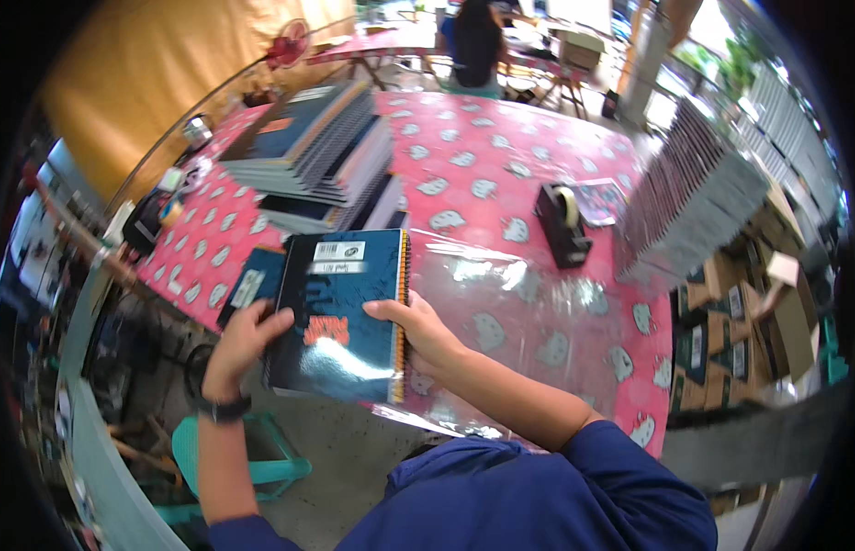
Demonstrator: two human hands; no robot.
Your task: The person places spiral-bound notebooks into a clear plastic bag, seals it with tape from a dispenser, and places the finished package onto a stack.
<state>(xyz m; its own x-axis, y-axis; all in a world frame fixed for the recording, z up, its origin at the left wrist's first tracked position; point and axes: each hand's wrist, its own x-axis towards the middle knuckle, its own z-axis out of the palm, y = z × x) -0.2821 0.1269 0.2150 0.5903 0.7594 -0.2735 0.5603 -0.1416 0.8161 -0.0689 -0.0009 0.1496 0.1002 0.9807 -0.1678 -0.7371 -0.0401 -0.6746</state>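
Head view: hands apart, 1 at each side of a dark blue spiral notebook [349, 285], held cover-up over the near table edge. Right hand [423, 335] clamped on its wire-bound edge — thumb on the cover, other fingers mostly hidden. Left hand [244, 340] at the opposite edge, blurred; cannot tell if it grips or only touches. Black wristband [224, 407] on the left wrist. Just beyond the left hand: another blue notebook [253, 282], partly covered. Farther ahead of it, a stack of spiral notebooks [308, 170]. Right of the right hand: clear plastic [528, 317] on the pink tablecloth [464, 138]; beyond that, a black tape dispenser [563, 234] — then a tall stack [689, 202], farther right. Below the left hand, a green stool [281, 470].
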